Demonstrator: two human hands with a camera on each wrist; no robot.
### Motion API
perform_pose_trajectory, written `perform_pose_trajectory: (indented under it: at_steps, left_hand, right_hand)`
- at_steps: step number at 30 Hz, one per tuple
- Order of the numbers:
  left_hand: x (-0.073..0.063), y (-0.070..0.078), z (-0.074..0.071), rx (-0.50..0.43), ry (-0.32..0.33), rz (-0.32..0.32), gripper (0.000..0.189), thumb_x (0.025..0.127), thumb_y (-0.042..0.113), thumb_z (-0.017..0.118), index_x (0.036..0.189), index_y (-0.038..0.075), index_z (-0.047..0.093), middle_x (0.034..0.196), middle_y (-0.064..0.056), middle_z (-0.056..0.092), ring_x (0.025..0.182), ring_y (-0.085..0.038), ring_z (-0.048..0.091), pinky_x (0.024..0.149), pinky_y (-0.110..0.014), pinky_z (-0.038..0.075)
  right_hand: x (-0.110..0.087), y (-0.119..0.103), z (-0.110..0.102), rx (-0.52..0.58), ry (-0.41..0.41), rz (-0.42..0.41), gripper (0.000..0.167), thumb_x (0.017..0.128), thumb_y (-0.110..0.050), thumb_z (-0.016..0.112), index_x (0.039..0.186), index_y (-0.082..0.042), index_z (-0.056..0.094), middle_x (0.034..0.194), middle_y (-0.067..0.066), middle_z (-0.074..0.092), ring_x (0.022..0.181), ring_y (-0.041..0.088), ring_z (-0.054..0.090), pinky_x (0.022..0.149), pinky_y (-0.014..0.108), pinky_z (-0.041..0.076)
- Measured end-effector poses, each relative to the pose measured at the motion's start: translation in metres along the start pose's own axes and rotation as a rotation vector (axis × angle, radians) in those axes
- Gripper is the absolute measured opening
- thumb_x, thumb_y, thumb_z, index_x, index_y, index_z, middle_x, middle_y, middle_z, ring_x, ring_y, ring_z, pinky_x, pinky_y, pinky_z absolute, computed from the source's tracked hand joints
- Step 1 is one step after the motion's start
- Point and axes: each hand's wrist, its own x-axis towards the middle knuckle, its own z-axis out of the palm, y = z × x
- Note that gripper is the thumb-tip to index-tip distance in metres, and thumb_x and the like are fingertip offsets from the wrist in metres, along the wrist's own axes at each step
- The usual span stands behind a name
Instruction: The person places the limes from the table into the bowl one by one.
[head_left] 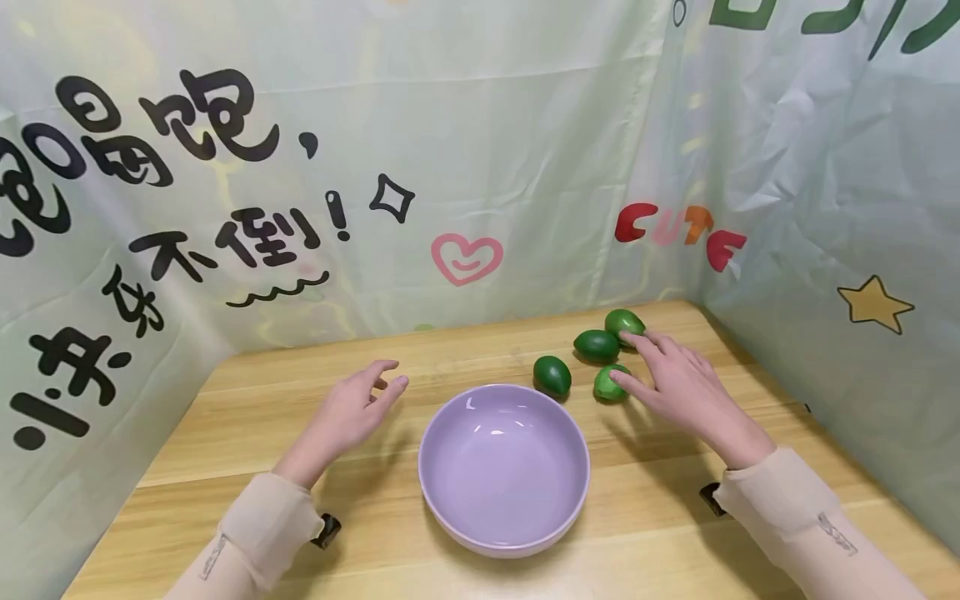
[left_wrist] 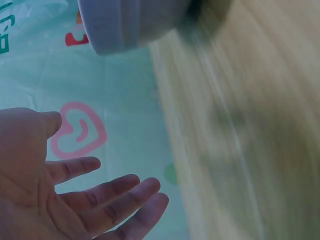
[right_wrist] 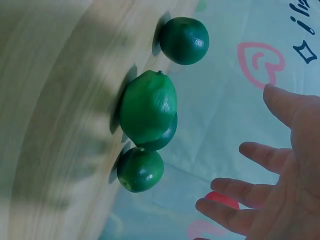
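Several green limes lie on the table behind and right of a lilac bowl (head_left: pixel 502 483). One lime (head_left: pixel 552 377) is just behind the bowl's rim; two others, a middle lime (head_left: pixel 596 347) and a far lime (head_left: pixel 622 322), are farther back. A lighter green lime (head_left: pixel 607 386) sits nearest my right hand (head_left: pixel 686 392). This hand hovers beside the group, fingers spread and holding nothing; in the right wrist view a gap separates it from the large lime (right_wrist: pixel 149 106). My left hand (head_left: pixel 348 412), relaxed and holding nothing, hangs over the table left of the bowl.
The wooden table (head_left: pixel 247 433) is bounded at the back and right by hanging printed cloth (head_left: pixel 525 167). Dark wrist straps show below both sleeves. The bowl stands at the front middle with nothing visible inside it.
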Motion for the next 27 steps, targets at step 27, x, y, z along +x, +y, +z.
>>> perform_pose_trajectory:
  at_steps: [27]
  left_hand:
    - [-0.037,0.027,0.039,-0.498,-0.145,-0.038,0.046,0.114,0.040,0.053,0.153,0.015,0.054,0.126,-0.020,0.070,0.087,-0.020,0.073,0.059,-0.038,0.067]
  right_hand:
    - [-0.035,-0.020,0.005,0.055,0.046,-0.091,0.061,0.104,-0.046,0.070,0.154,-0.013,0.055,0.148,0.026,0.061,0.135,0.051,0.059,0.104,0.078,0.049]
